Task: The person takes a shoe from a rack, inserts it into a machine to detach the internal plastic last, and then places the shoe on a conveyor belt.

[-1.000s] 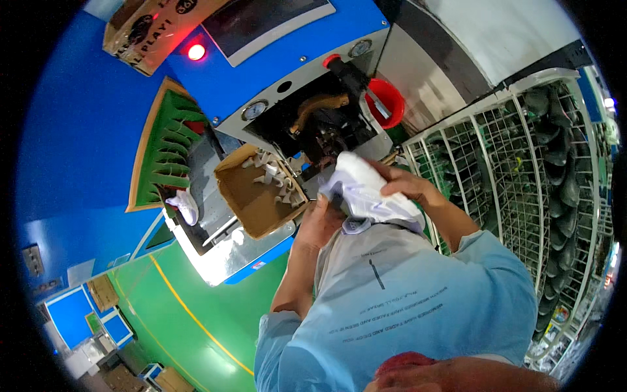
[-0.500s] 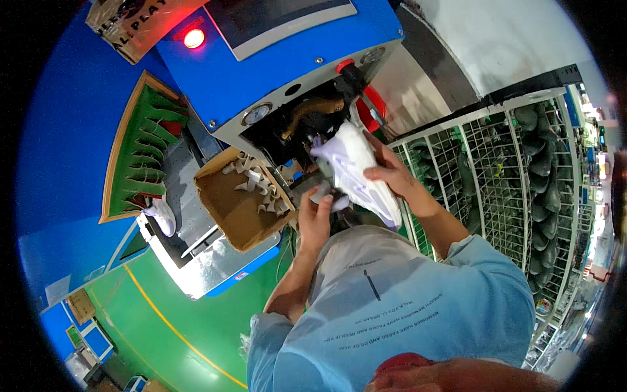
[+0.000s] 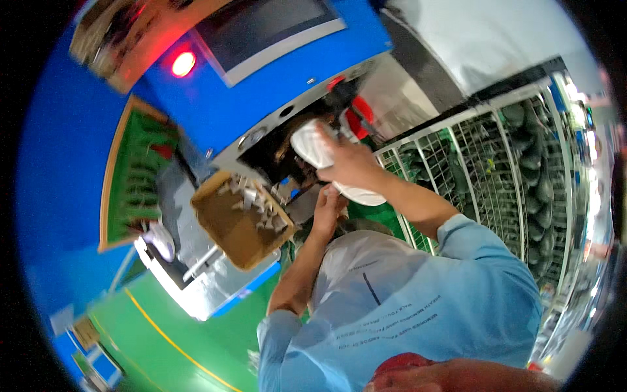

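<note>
My right hand grips a white shoe upper, whose pale bottom side is turned up, in front of the machine's dark opening. The shoe's toe end points at the machine, and its other end shows below my right wrist. Just beneath it, my left hand is closed, its fingertips at the shoe's edge. Something small and pale shows at those fingertips, too blurred to name. To the left stands a cardboard box with several small curved whitish pieces in it.
A blue machine with a lit red lamp and a gauge faces me. Left of the box is a wood-framed green rack and a white-and-purple shoe. White wire shelving with dark foot-shaped forms stands on the right.
The shoe has turned over in my right hand, from its white-and-purple side to its bottom, and moved left. My left hand has shifted right, close under it. The view has tilted slightly.
</note>
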